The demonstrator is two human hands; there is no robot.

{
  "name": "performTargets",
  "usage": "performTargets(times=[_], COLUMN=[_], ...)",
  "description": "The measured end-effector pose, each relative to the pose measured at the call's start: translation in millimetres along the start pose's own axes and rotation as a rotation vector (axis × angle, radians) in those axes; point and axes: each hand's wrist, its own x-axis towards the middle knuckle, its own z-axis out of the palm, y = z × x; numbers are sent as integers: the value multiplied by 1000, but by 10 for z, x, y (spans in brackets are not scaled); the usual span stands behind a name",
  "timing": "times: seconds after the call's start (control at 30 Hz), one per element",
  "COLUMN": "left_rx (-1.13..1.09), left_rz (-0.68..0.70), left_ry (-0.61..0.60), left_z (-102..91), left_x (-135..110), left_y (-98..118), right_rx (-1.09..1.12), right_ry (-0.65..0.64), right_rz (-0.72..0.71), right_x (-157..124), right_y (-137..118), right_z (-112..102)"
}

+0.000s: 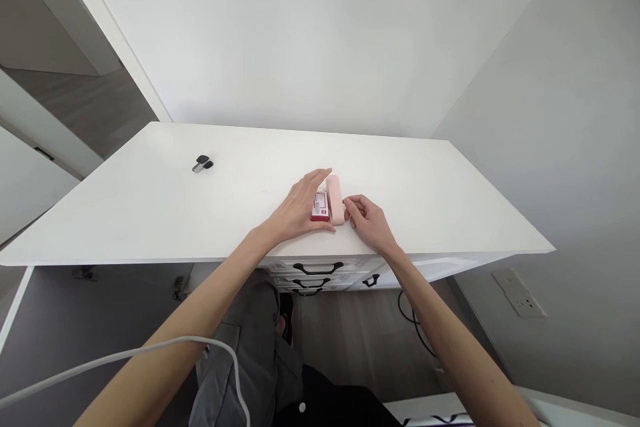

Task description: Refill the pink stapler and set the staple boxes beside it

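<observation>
A small red-and-white box (320, 205) lies on the white cabinet top with a slim pink case (335, 200) right beside it. My left hand (299, 205) wraps round the box from the left, its fingers over the far end and its thumb along the near end. Those fingertips reach to the ends of the pink case. On the other side, my right hand (367, 219) has its fingers curled and pinched together against the case's right side. What is between the right fingertips, if anything, is hidden.
A black and silver key-like object (203, 163) lies on the left of the cabinet top (430, 187). Drawers with black handles (318, 269) are below the front edge. A white cable (125, 353) crosses my left forearm. A wall stands behind, with an outlet (520, 293) at right.
</observation>
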Motion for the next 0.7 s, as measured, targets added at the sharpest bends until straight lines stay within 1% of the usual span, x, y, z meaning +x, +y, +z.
performTargets(times=[0.03,0.1,0.2,0.27,0.53,0.7], left_rx=[12,9,-20,-46,-91,-84], left_rz=[-13,-82,-207,-250,-320,-331], left_ry=[11,10,-29,-50,-39,-40], left_z=[-15,-63,-133,-147,-49,-25], left_x=[-36,-123,-241,-282,-235,-202], left_y=[-26,-84,-153,-170,-159,-163], right_rx=[3,3,-11,-20,-37,-54], right_ry=[-1,-3,-13,-19,-30,-46], right_rz=[-3,-5,-2,-2,2,-2], right_x=[0,1,-1,-4,1,7], right_y=[1,5,13,15,-3,-2], right_z=[-1,-2,-4,-6,-8,-13])
